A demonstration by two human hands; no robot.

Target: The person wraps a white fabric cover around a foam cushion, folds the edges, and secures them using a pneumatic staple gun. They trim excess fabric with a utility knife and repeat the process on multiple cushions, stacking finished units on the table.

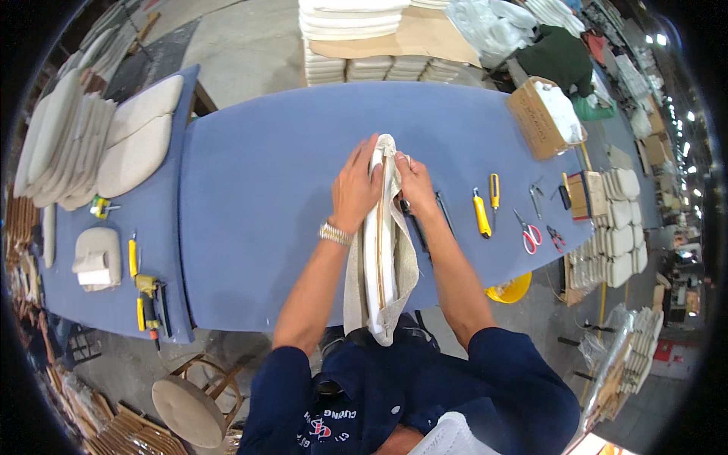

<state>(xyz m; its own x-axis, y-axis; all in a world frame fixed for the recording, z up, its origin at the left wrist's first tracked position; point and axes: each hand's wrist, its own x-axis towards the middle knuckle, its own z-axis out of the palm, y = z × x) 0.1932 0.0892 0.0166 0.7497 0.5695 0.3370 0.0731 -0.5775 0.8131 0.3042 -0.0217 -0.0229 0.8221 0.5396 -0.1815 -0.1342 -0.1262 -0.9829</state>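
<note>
Upright on its edge, a seat cushion (371, 265) stands between my hands, its near end reaching toward my waist. It has white foam, a thin brown board edge (381, 235) and a loose beige fabric cover (407, 265) hanging open on the right side. My left hand (356, 184) is wrapped round the cushion's far left side, fingers over the top. With bent fingers, my right hand (413, 184) pinches the fabric at the far end. Close to my right wrist, a dark-handled tool (416, 227) lies partly hidden by the forearm.
On the blue padded table (258, 189) lie a yellow knife (481, 214), a yellow-handled screwdriver (494, 191), red-handled scissors (530, 233) and pliers (556, 239). A cardboard box (531, 121) stands far right. Leftward are stacked cushions (68, 144) and a nail gun (152, 296); a round-seated chair (188, 412) stands below.
</note>
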